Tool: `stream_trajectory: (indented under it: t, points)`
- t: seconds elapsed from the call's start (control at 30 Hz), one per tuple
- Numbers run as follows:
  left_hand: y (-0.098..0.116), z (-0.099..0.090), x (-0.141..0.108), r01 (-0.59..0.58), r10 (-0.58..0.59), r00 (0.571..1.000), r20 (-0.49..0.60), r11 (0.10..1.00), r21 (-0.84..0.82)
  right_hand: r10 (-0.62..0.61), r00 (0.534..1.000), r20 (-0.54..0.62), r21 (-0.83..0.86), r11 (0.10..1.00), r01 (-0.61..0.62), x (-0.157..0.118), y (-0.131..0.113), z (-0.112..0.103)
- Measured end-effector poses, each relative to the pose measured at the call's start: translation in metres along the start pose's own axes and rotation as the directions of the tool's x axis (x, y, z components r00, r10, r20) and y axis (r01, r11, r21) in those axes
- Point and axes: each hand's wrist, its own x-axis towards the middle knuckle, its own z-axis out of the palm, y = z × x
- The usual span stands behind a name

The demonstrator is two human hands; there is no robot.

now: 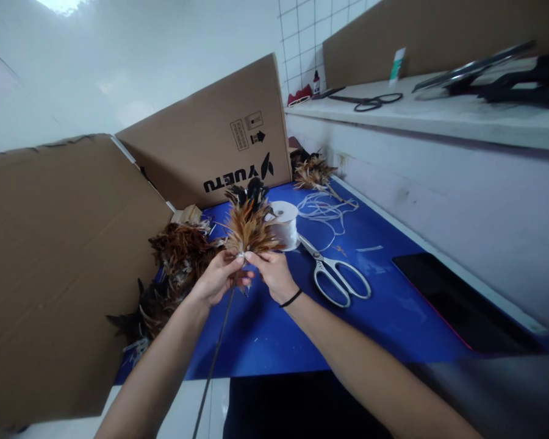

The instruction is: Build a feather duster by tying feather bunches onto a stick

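Both hands meet at the base of a bundle of feathers (249, 225), golden brown with black tips pointing away from me. My left hand (222, 274) pinches the base, and a thin dark stick (219, 338) runs from there down toward me. Thumb and fingers of my right hand (272, 271) close on the same base from the other side. Something small and whitish shows between the thumbs, too small to name. Just behind my right hand stands a white spool of ribbon (286, 222), next to large silver scissors (336, 271) lying on the blue tabletop (293, 341).
Piles of brown feathers (178, 250) and dark feathers (141, 314) lie at left beside a cardboard box (50, 274). Loose white ribbon (327, 210) and more feathers (313, 171) are at the back. A black tablet (457, 299) rests at right, below a shelf (439, 116) with black scissors (370, 100).
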Motion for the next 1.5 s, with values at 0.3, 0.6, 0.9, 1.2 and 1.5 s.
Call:
stream_trajectory:
  t: [0.3,0.6,0.9,1.2,1.5]
  points:
    - [-0.001,-0.011,0.008,0.014,-0.065,0.969,0.239,0.977,0.211,-0.099,0.982,0.162,-0.110,0.987,0.118,0.007,0.004,-0.008]
    - [-0.027,-0.007,0.017,-0.196,0.266,0.964,-0.018,0.751,0.631,-0.153,0.988,0.000,-0.299,0.943,0.146,0.014,0.022,-0.007]
    - [-0.041,0.005,0.019,-0.219,0.574,0.815,0.077,0.183,0.959,-0.174,0.984,0.023,-0.398,0.902,0.169,0.014,0.023,-0.007]
    - [-0.027,0.006,0.007,-0.290,0.322,0.947,0.013,0.833,0.472,0.036,0.999,0.035,-0.031,0.999,-0.034,0.007,0.001,-0.005]
    - [-0.032,0.008,0.020,-0.157,0.157,0.986,-0.047,0.988,0.009,-0.044,0.996,0.071,-0.086,0.995,0.050,0.011,0.004,-0.007]
